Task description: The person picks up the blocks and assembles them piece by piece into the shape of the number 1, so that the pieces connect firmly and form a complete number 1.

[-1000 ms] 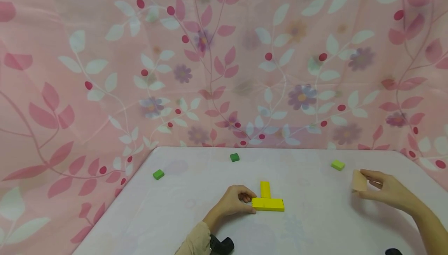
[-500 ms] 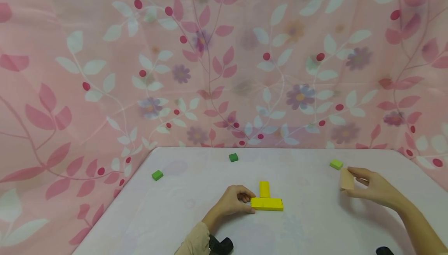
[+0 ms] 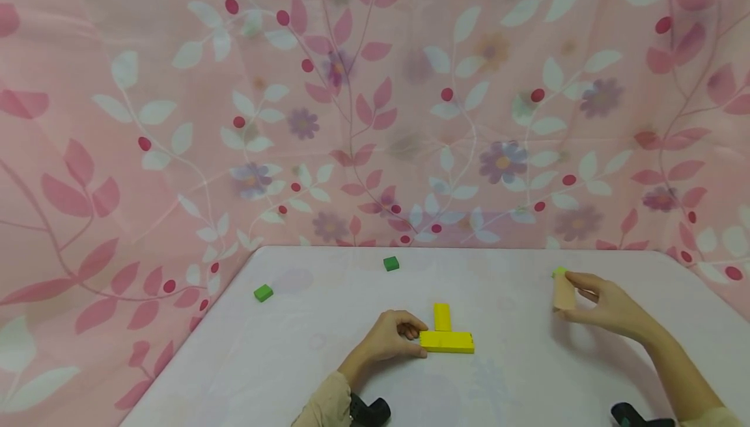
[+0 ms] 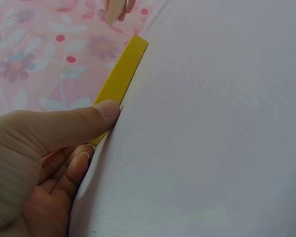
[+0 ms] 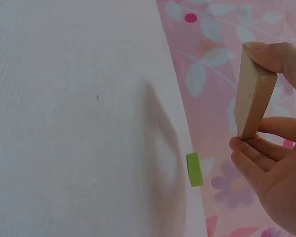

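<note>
Two yellow blocks lie on the table in a T shape: a crosswise block [image 3: 447, 342] in front, and a second yellow block [image 3: 442, 317] behind its middle. The left hand [image 3: 389, 338] pinches the left end of the crosswise block; in the left wrist view its thumb [image 4: 107, 108] presses on the yellow block [image 4: 122, 74]. Raised above the table at the right, the right hand [image 3: 612, 308] holds a plain wooden block [image 3: 564, 291] between thumb and fingers. The right wrist view shows this wooden block [image 5: 254, 94] gripped at its ends by the right hand [image 5: 281, 143].
A light green block [image 3: 559, 272] is partly hidden behind the wooden block. Two darker green blocks, one at the left [image 3: 263, 293] and one at the back [image 3: 391, 263], lie on the white table [image 3: 234, 362]. Floral cloth [image 3: 375, 101] hangs behind the table.
The right hand has moved left with the wooden block, which now partly covers the light green block. The left hand and the yellow blocks have not visibly moved.
</note>
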Demonstrator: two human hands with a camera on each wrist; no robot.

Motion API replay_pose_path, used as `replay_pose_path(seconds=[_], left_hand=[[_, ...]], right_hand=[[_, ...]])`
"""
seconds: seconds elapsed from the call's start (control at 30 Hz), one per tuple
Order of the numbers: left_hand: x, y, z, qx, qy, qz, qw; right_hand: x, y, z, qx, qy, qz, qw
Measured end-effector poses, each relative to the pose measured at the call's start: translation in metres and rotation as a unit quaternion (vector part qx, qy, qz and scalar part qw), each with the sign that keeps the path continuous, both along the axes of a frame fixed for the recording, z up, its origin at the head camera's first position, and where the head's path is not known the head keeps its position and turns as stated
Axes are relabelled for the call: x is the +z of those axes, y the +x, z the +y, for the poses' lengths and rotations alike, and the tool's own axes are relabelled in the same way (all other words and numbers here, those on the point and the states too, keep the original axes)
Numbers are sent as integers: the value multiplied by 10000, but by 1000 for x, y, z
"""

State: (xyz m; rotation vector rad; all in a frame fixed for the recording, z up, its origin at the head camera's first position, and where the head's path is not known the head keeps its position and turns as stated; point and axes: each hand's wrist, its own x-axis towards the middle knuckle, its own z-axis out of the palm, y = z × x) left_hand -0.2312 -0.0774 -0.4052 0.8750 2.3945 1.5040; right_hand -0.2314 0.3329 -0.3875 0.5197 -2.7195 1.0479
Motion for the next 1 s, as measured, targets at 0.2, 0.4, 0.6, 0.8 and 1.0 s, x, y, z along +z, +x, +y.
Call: replay_pose_path(seconds=[0.2,0.4,0.6,0.8,1.0], left_hand=[[-2,-1,0,1,36,-12,10000],[-2,-1,0,-13,31,8,10000],[-2,-1,0,2,26,49,10000],[-2,-1,0,-12,11,93,10000],[-2,-1,0,4,20,69,10000]], right_hand=[[3,-9,-11,186,-220,289,9992],[8,-14,-22,134,-109,179,9997],[8,-23,-33,306,-230,56,9993],[5,-28,-44,423,-305,8,9986],[4,-33,-57,382,-201,-63,9990]])
